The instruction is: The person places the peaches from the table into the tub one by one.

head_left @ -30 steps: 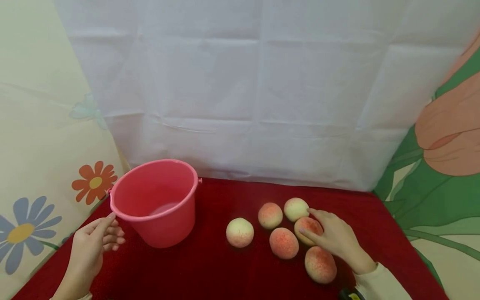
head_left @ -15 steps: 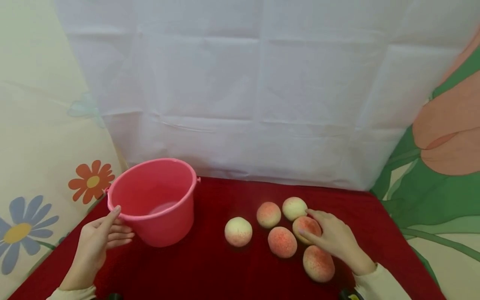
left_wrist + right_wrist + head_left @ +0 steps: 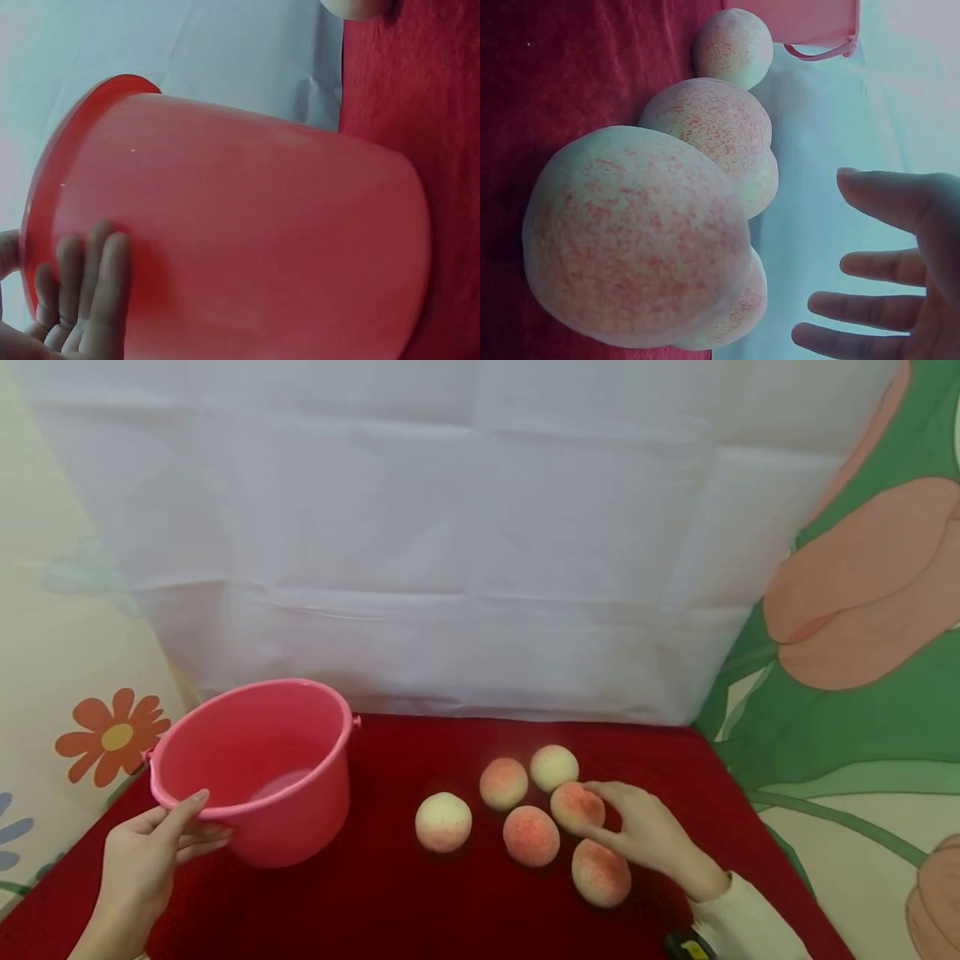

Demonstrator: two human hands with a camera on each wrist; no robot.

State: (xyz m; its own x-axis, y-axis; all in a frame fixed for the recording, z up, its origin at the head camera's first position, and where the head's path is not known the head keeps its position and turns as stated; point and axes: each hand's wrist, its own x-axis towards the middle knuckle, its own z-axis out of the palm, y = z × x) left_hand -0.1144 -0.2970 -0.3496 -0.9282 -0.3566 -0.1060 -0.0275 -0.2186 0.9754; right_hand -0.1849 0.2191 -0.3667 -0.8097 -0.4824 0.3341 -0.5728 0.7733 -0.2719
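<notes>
A pink bucket (image 3: 300, 827) stands upright at the left of the red cloth, with nothing in it that shows. My left hand (image 3: 142, 856) grips its near left rim, thumb over the edge and fingers (image 3: 112, 281) against the outer wall. On the right, my right hand (image 3: 648, 831) hovers at a red-flushed peach (image 3: 576, 808), thumb and fingers spread around its near side. Another peach (image 3: 602, 872) lies just below that hand. In the right wrist view the fingers (image 3: 862, 311) are straight and apart, clear of the big foreground peach (image 3: 637, 240).
Several more peaches lie between bucket and right hand, a pale one (image 3: 444, 818) closest to the bucket. The red cloth (image 3: 420, 910) covers the table. A white sheet (image 3: 465, 527) hangs behind, and flowered hangings (image 3: 862, 727) flank both sides.
The head view has turned right, shifting everything leftward. My left hand has come up to the bucket and taken its rim, thumb now over it. My right hand stays beside the same peach.
</notes>
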